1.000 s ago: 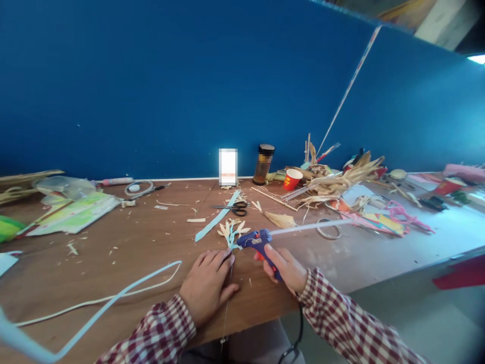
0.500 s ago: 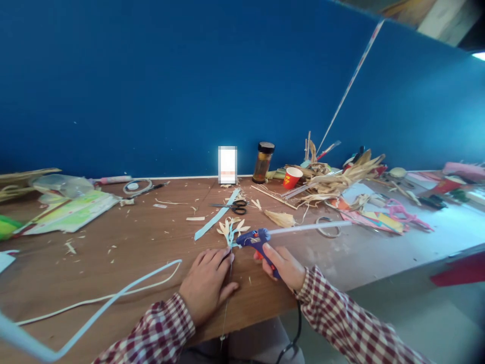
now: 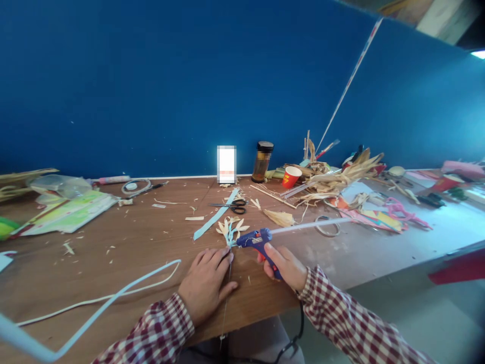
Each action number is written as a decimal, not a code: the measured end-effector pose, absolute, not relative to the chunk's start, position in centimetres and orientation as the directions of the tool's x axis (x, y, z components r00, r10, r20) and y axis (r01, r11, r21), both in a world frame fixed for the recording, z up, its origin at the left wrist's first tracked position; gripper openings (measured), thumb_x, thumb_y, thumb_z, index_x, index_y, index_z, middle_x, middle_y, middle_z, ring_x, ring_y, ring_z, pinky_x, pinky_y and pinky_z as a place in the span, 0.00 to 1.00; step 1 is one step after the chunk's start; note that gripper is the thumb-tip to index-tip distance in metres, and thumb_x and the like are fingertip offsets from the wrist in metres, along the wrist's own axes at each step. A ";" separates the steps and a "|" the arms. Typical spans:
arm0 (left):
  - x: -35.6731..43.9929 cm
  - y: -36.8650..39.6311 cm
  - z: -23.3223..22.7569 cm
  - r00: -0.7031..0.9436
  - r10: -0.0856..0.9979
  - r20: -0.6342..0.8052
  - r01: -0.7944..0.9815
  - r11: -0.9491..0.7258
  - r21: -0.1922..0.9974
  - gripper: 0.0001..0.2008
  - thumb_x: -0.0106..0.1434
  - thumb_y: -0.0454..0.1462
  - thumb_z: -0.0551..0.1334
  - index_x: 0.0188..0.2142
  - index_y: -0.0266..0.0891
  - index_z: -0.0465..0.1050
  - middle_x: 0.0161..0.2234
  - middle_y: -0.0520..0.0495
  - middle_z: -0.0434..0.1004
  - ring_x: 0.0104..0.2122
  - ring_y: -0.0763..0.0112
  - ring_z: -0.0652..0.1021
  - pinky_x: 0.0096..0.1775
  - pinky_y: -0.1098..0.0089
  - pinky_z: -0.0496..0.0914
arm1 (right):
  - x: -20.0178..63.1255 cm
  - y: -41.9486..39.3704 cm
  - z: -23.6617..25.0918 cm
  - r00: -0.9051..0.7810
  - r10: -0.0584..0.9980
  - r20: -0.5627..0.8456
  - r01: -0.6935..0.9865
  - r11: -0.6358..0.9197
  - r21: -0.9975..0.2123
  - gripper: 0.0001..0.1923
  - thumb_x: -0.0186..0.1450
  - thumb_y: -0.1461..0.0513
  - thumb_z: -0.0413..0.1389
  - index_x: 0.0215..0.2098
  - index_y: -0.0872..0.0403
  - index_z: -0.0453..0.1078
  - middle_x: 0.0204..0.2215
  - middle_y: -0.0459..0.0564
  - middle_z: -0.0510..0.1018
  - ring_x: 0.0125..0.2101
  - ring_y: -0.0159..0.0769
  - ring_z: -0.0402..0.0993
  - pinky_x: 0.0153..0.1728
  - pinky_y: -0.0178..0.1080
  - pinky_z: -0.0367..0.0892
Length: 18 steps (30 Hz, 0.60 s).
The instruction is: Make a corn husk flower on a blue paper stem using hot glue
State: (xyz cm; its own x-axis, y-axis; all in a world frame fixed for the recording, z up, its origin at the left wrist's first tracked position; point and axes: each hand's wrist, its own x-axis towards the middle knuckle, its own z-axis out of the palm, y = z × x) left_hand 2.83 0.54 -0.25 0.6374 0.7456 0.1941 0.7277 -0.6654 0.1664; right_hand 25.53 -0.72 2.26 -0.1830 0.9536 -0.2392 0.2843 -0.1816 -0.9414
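Just below centre frame, our right hand (image 3: 286, 265) clasps the hot-glue gun (image 3: 255, 239), nozzle (image 3: 239, 243) beside the husk flower (image 3: 229, 231); slipping could burn our left hand (image 3: 206, 283), whose pinch we cannot confirm.

The brown table (image 3: 144, 253) carries a cream flower (image 3: 230, 231), blue strip (image 3: 212, 221) and red cup (image 3: 291, 177).

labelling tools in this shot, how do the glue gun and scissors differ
The glue gun is mostly blue; the scissors are black-handled. The glue gun is held in the right hand; the scissors lie on the table. The glue gun looks chunkier than the scissors. Both are tools.
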 end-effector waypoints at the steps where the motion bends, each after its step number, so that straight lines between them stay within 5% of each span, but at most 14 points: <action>1: 2.8 0.5 -0.3 0.638 0.745 0.193 0.728 -0.666 0.165 0.24 0.60 0.49 0.53 0.53 0.41 0.63 0.54 0.44 0.65 0.51 0.57 0.64 0.53 0.55 0.56 | 25.5 -0.7 2.2 -0.182 0.954 -0.240 0.278 -0.184 -0.943 0.28 0.63 0.44 0.39 0.29 0.57 0.68 0.12 0.42 0.65 0.14 0.26 0.58 0.17 0.30 0.53; 18: 2.9 0.5 -0.3 0.635 0.736 0.234 0.720 -0.674 0.166 0.23 0.59 0.47 0.56 0.52 0.40 0.63 0.53 0.43 0.66 0.51 0.58 0.65 0.52 0.55 0.57 | 25.7 -0.8 2.5 -0.202 0.957 -0.210 0.374 -0.123 -0.919 0.27 0.65 0.46 0.39 0.28 0.57 0.67 0.13 0.44 0.67 0.16 0.27 0.61 0.21 0.31 0.56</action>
State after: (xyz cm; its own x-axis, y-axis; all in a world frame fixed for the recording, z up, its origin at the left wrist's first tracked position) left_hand 2.92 0.47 -0.27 0.6349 0.7361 0.2344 0.7201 -0.6738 0.1657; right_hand 25.67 -0.82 2.50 -0.2015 0.9566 -0.2103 0.3736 -0.1234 -0.9193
